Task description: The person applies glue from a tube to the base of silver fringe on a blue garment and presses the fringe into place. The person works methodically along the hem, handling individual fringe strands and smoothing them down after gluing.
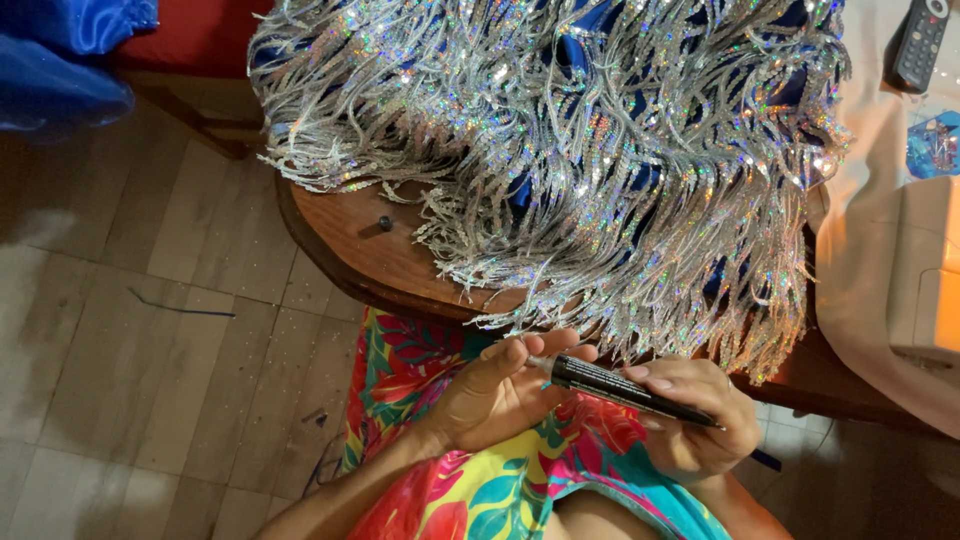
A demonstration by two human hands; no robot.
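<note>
Left hand: the left hand [495, 395] sits low over the lap, palm turned up, its grip curled loosely round the near end of the pen, fingertips [515, 350] on the barrel.
Right hand: the right hand [695, 420] is just beside it, its grip closed round the far half of the pen, thumb lying flat along the top.
Pen: a slim black pen [620, 388] with pale lettering runs between the two hands, tilted down to the right, its thin tip poking out past the right hand; it hangs above the lap, just below the bench edge.
Bench: a round brown wooden bench [345, 235] stands right in front of the hands.
Garment: a blue garment [600, 140] thick with silver sequin fringe covers most of the bench, its strands spilling over the edge close above the hands.
Small knob: one dark little knob [385, 223] sits on the bare wood, well apart from the hands.
Lap: bright flowered cloth [480, 490] in pink, yellow and teal.
Far corner: a dark remote control [918, 42] lies on pale cloth.
Floor: pale tiles [140, 330].
</note>
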